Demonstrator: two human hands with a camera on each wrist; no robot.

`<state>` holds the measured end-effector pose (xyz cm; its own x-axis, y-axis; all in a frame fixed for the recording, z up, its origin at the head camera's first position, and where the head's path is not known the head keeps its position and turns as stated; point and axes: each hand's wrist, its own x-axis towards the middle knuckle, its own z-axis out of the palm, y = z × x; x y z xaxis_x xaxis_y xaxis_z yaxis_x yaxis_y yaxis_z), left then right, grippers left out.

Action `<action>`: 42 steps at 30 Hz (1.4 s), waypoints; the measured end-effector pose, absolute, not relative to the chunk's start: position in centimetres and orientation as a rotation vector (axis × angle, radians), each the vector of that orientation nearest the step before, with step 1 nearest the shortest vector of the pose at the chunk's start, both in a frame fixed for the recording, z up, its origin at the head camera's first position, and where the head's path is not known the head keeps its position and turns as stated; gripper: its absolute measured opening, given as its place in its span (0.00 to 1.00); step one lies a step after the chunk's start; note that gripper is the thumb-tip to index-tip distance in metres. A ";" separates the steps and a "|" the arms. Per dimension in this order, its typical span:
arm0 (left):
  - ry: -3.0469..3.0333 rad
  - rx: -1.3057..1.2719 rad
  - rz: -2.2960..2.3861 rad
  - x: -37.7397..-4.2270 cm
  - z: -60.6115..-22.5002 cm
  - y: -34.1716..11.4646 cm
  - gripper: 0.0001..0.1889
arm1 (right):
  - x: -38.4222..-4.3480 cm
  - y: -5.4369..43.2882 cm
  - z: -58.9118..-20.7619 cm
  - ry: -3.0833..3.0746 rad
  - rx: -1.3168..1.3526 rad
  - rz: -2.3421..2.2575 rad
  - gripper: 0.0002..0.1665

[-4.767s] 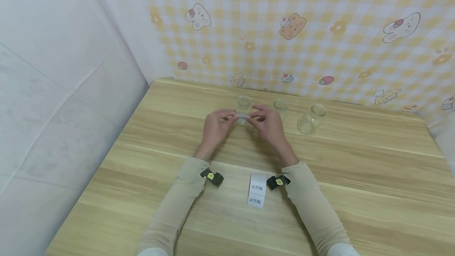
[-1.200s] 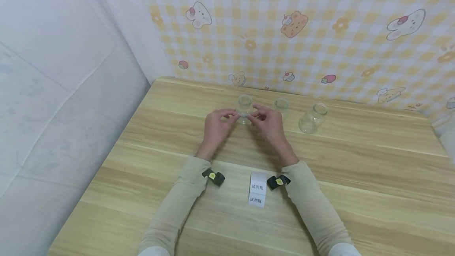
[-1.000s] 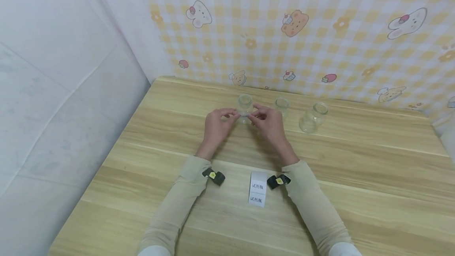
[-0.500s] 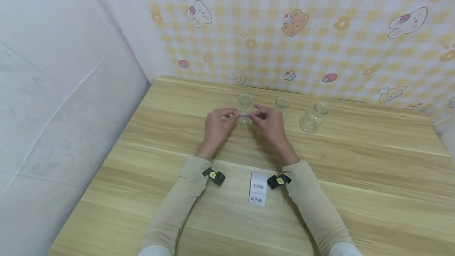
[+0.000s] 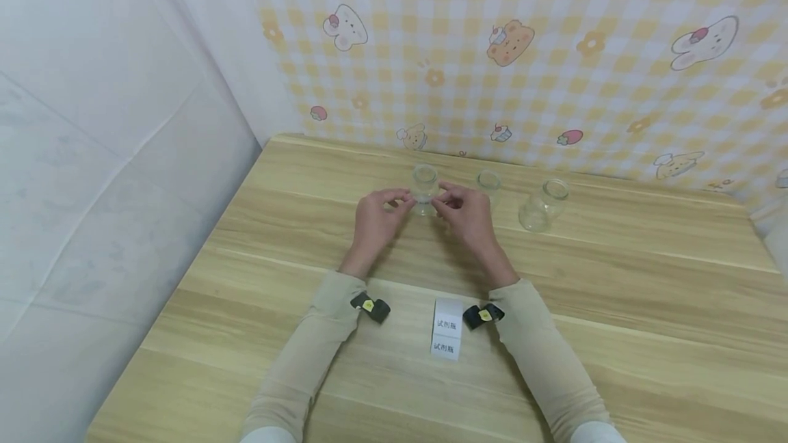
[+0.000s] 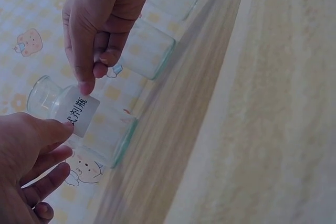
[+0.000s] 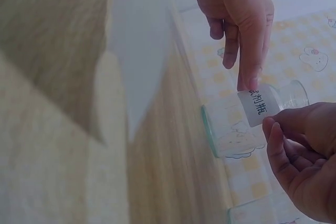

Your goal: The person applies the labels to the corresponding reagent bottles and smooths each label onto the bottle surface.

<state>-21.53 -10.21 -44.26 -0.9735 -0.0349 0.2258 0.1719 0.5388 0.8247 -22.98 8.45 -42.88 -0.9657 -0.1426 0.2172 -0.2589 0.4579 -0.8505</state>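
My left hand [image 5: 374, 221] and right hand [image 5: 469, 219] meet at a clear glass bottle [image 5: 425, 175] standing upright on the table. Between them, a small white label [image 6: 86, 110] with printed black characters lies against the bottle's side, just under its shoulder. In the left wrist view, my left thumb [image 6: 59, 129] is on one end of the label, while the lower fingers spread apart beside the glass. My right thumb and forefinger pinch the label's other end, clearest in the right wrist view, where the label [image 7: 257, 106] curves with the glass. Whether its whole back touches the bottle I cannot tell.
Two more clear glass bottles stand to the right, one [image 5: 489, 180] partly behind my right hand and another [image 5: 535, 216] farther right. A strip with two printed labels [image 5: 446, 328] lies between my forearms. A patterned cloth [image 5: 455, 108] hangs behind the wooden table [image 5: 615, 272].
Since the oldest frame, the label has tipped from a broader white face to a thin strip against the bottle. Over the last second both hands stay almost still; the head view shifts slightly.
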 end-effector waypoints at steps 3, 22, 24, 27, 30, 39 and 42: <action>-2.563 -0.114 -1.409 -21.5 -44.4 -10.2 0.06 | -22.9 8.4 -43.0 -2.575 0.356 1.528 0.04; -2.523 -0.114 -1.378 -21.5 -44.5 -9.9 0.08 | -22.2 7.9 -42.9 -2.556 0.366 1.612 0.29; -2.520 -0.124 -1.345 -21.5 -44.6 -9.8 0.10 | -22.1 7.9 -43.0 -2.544 0.384 1.601 0.30; -2.527 -0.131 -1.303 -21.6 -44.5 -9.7 0.11 | -22.1 7.8 -43.1 -2.532 0.401 1.570 0.30; -2.542 -0.125 -1.279 -21.6 -44.4 -9.7 0.11 | -22.1 7.8 -43.1 -2.527 0.407 1.567 0.29; -2.537 -0.135 -1.259 -21.4 -44.2 -9.7 0.10 | -22.2 7.7 -43.3 -2.507 0.416 1.574 0.22; -2.546 -0.135 -1.258 -21.3 -44.1 -9.7 0.09 | -22.3 7.7 -43.4 -2.499 0.414 1.590 0.20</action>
